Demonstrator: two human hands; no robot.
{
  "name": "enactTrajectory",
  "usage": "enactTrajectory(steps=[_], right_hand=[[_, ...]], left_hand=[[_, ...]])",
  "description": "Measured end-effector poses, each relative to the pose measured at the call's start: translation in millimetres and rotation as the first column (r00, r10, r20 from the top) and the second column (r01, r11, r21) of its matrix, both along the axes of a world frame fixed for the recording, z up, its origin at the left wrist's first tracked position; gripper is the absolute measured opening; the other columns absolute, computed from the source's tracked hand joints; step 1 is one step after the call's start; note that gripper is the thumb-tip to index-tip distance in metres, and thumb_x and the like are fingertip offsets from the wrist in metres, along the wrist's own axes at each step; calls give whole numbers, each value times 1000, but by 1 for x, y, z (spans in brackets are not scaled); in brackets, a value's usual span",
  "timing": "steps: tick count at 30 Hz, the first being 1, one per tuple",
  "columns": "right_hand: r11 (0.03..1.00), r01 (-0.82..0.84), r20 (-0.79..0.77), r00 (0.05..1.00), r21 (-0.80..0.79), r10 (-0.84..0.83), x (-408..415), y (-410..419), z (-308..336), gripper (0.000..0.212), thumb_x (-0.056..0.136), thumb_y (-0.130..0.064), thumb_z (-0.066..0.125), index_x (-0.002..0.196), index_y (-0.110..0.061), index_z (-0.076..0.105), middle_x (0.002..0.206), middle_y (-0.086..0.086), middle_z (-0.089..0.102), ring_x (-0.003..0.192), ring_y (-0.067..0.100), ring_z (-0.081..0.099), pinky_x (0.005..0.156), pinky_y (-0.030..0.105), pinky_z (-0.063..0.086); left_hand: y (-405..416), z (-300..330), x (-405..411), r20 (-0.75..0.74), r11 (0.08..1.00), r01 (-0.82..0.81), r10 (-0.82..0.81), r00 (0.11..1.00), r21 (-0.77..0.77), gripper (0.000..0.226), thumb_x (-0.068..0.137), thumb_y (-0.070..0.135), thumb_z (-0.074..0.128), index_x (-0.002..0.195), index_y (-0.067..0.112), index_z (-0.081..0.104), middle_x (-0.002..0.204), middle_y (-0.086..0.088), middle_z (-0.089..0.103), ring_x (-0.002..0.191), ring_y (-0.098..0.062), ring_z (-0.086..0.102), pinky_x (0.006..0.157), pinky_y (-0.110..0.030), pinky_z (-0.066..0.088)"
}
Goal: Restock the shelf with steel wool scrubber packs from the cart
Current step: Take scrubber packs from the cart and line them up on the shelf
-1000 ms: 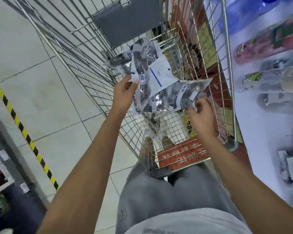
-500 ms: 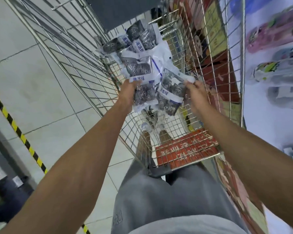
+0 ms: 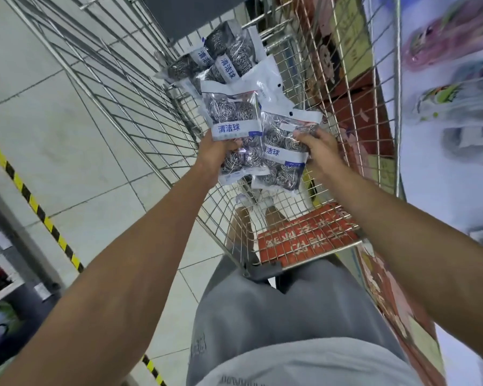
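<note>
Wire cart (image 3: 140, 87): clear scrubber packs (image 3: 232, 112), blue-white labels.

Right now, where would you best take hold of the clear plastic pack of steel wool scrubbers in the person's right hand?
Pinch the flat white header strip atop the clear pack, coming from above: it is thin and firm, while the lumpy body below would likely slip.

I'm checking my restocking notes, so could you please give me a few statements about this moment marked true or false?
1. The left hand holds steel wool scrubber packs. True.
2. The right hand is empty. False: its grip is on another pack.
3. The packs are held over the wire cart. True.
4. The cart stands on carpet. False: it is on a tiled floor.
5. Yellow-and-black tape marks the floor. True.
</note>
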State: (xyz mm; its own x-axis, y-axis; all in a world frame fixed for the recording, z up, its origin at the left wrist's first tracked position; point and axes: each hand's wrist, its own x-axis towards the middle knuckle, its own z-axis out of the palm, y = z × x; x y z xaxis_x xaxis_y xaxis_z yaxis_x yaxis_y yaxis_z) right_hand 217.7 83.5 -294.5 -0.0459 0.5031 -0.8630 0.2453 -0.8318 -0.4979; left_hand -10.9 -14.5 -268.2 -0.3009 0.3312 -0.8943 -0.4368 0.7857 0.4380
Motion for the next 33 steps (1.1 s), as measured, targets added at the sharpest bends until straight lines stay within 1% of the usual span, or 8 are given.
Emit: enactTrajectory(steps=[3,7,10,12,19,23,29,33], right_hand=[[999,33,-33,999,-18,-33,10,1,31,25,88,-22,80,112,-23,73,112,0,78,112,28,72,81,45,64],[993,96,-134,986,-62,-103,24,-8,85,17,97,-21,70,110,-31,69,126,-3,68,115,27,66,85,55,62],[988,119,-132,983,-96,-131,40,-21,130,19,97,-30,69,115,-36,66,137,-4,61,119,32,63,71,44,63],[987,134,-120,982,-89,-145,52,-32,154,24,98,-34,69,122,-34,65,147,-2,55,124,35,62,65,36,59],[982,188,-257,949,3,-181,98,-93,229,22,84,-15,77,99,-25,65,112,3,64,94,30,66,52,34,59],[956,289,-293,920,57,-261,126,-149,255,36,91,5,67,117,-16,53,119,14,64,94,32,72,49,30,58],[804,593,-507,682,-39,-527,161,-229,291,63,83,-6,72,141,-1,48,118,22,67,85,30,75,62,36,62],[674,739,-504,576,-14,-643,199,-279,306,64,82,-14,77,139,2,53,113,18,68,79,27,74,64,37,59]], left_hand=[[-9,30,6,8,997,48,-49,999,68,42,85,2,74,121,23,64,113,8,75,112,-8,62,99,-39,40],[-27,85,15,-17,987,88,-86,996,132,42,89,4,70,128,17,60,120,-2,74,117,-24,66,104,-53,48],[-42,134,21,30,974,48,-56,998,220,41,93,0,66,133,9,57,120,-16,74,102,-29,75,72,-43,62],[-59,167,24,27,958,97,-108,994,271,42,91,1,67,132,4,58,116,-18,75,100,-26,75,66,-35,60],[-131,221,39,2,900,245,-263,965,362,42,89,4,72,129,14,64,122,-17,74,116,-35,69,102,-61,51],[-166,241,60,-16,856,323,-347,938,404,32,85,10,76,115,23,73,117,-11,76,116,-31,68,110,-57,43],[-194,265,105,4,832,366,-404,915,417,38,85,6,77,119,21,69,115,0,76,112,-24,57,106,-48,42],[-204,281,141,10,783,444,-498,867,436,40,81,9,79,114,29,72,111,7,78,126,-29,59,109,-61,44]])
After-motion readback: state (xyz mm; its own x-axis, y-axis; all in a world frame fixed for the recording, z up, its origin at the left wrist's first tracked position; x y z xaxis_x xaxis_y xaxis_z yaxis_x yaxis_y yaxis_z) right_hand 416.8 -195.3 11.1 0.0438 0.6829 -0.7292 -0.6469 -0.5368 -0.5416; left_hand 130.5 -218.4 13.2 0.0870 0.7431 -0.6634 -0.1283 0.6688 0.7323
